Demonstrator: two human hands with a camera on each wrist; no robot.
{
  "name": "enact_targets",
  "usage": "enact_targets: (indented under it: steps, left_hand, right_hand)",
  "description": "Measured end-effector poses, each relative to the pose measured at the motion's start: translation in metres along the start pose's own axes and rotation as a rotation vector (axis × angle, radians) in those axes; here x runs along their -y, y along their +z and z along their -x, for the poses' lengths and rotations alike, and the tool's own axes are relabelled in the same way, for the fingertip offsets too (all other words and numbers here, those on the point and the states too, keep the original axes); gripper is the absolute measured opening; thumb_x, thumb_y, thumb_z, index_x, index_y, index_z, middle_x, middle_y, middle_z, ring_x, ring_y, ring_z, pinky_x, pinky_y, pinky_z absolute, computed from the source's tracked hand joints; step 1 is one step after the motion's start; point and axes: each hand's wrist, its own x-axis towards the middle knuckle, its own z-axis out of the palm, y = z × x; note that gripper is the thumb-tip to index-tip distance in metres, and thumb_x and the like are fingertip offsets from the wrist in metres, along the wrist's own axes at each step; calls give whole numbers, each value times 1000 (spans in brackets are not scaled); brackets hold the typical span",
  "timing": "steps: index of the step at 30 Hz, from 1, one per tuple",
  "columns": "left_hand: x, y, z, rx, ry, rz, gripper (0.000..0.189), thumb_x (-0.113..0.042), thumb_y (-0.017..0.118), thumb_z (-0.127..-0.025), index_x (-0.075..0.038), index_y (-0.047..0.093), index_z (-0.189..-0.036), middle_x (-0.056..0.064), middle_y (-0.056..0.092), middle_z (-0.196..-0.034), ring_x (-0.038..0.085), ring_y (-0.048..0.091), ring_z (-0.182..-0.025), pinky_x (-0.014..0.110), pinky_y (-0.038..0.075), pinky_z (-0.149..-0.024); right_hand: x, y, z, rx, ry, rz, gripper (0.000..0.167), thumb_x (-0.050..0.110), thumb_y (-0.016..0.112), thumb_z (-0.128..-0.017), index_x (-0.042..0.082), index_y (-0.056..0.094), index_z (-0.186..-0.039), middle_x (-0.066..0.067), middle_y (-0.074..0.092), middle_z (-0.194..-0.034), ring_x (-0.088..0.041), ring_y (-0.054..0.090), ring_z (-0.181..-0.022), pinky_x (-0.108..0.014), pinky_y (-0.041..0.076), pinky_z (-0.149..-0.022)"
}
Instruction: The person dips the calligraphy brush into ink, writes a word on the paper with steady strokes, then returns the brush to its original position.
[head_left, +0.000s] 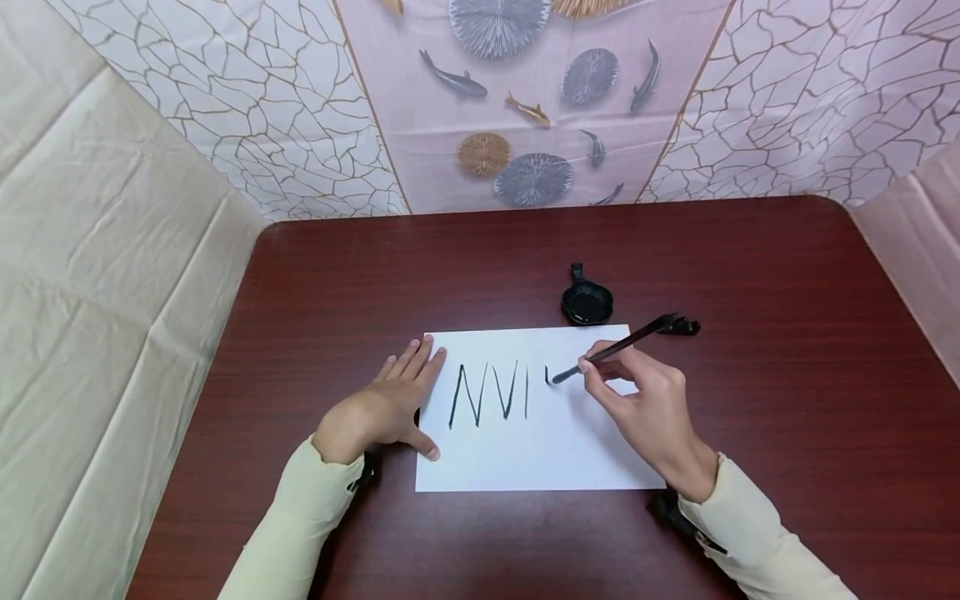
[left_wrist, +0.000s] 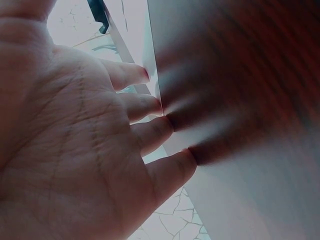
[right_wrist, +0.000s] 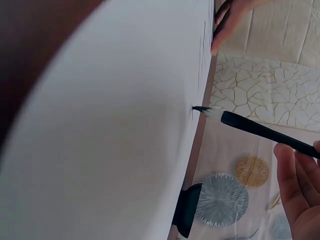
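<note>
My right hand (head_left: 652, 408) pinches a dark-handled paintbrush (head_left: 630, 340) between thumb and fingers. In the right wrist view the black, inked tip of the brush (right_wrist: 202, 109) meets the white sheet of paper (right_wrist: 125, 125). Thin black strokes (head_left: 477, 396) resembling N, V and I run across the paper (head_left: 525, 467), and a short new stroke (head_left: 547, 375) stands beside the brush tip. Fingers spread, my left hand (head_left: 390, 408) rests over the sheet's left edge. Its fingertips (left_wrist: 187, 156) press down by the paper's edge in the left wrist view.
A small black pan-shaped dish (head_left: 587, 302) with a short handle sits just beyond the paper's far edge. The dark red-brown table (head_left: 375, 267) has patterned cloth (head_left: 300, 108) behind it and plain pale cloth (head_left: 97, 317) on the left side.
</note>
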Motion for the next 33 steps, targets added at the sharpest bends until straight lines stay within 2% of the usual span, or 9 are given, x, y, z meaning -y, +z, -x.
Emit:
enact_targets:
  steps: [10,18,24,33]
  left_hand:
    - [1,-1,0,6,-1,-4,147,-50,97,-71,-10,-4,-170,14,-19,-175,32,-15,-162,55,2,-131]
    - [1,1,-1,4,1,-1,147,-50,97,-70,-10,-4,-170,14,-19,-175,31,-15,-162,56,3,-131]
    - [1,1,0,3,-2,3,147,-50,97,-70,-11,-3,-170,13,-18,-175,31,-15,-163,54,2,-131]
    - [0,0,2,-6,3,18,146,-48,98,-70,-10,-2,-170,14,-17,-176,31,-14,-163,54,2,-131]
  right_hand:
    - [19,-7,15,49,-36,-21,25,-5,84,-79,8,77,-99,-1,78,-92,-11,74,-73,-16,59,-71]
    - [17,-8,0,-37,-13,-9,24,-6,82,-82,4,78,-104,-5,79,-94,-17,75,-76,-8,53,-84]
    - [6,-1,-9,-88,-35,-28,19,-5,78,-86,2,77,-103,-4,79,-95,-12,76,-78,-11,55,-83]
    - [1,5,-11,-70,-6,-18,15,0,77,-90,2,77,-104,-5,79,-97,-10,75,-81,-9,54,-82]
